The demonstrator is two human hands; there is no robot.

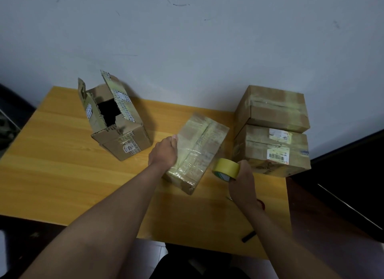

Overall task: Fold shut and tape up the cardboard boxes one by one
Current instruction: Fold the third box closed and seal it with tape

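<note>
Pressing taped box [197,148] under left fingers [174,138], tape roll [225,167] in right fingers [242,164]

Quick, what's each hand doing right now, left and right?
Left hand: open, fingers resting on the taped box in the middle.
Right hand: gripping the yellow tape roll.
</note>
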